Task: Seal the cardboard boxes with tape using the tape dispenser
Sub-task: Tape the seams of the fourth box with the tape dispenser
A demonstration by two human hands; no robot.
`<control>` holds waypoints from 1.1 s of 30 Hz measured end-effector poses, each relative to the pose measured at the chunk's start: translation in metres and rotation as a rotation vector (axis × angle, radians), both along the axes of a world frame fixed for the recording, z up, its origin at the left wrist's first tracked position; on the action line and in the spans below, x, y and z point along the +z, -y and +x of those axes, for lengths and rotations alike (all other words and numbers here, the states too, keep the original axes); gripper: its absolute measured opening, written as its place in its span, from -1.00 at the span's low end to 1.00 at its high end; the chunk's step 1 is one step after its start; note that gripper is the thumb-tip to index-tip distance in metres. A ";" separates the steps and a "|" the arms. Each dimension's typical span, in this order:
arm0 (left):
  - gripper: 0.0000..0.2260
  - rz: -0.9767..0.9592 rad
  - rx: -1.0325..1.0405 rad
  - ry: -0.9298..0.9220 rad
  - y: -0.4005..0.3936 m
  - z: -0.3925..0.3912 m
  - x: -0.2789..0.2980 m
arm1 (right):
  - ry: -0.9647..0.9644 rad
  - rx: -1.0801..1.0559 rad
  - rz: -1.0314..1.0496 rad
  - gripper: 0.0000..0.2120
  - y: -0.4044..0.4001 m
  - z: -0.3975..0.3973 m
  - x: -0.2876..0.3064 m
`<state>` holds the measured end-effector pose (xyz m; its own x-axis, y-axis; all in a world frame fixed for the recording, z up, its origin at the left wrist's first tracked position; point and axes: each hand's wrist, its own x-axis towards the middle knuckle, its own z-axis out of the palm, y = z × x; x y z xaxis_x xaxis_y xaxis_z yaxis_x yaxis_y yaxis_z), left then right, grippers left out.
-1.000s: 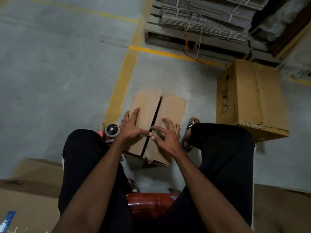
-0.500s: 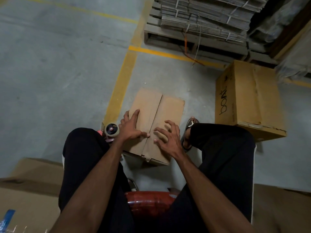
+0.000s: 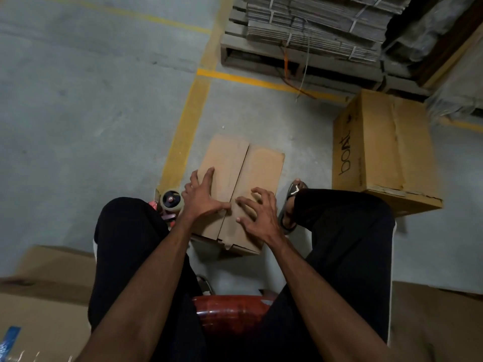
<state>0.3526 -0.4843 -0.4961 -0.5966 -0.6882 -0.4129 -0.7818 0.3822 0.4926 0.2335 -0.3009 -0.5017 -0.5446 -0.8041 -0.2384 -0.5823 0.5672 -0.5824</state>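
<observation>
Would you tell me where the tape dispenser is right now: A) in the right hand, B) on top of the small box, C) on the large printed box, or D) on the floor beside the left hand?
D: the tape dispenser sits on the floor just left of the left hand, ungripped; both hands press the small box.

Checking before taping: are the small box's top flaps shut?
Shut: both flaps of the small box lie flat, meeting at the centre seam, under the left hand and right hand.

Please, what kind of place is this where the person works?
Probably a warehouse or packing area: bundled flat cartons stacked on a pallet, yellow lines painted on a concrete floor, and a large printed carton standing nearby.
</observation>
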 end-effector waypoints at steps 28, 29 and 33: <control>0.10 0.156 0.034 -0.101 0.003 0.007 0.013 | -0.012 0.110 0.104 -0.57 -0.004 0.009 0.009; 0.11 0.162 0.040 -0.101 0.003 0.006 0.013 | -0.013 0.113 0.111 -0.57 -0.003 0.009 0.010; 0.11 0.182 0.069 -0.111 0.007 0.006 0.012 | -0.034 0.144 0.118 -0.55 -0.001 0.008 0.011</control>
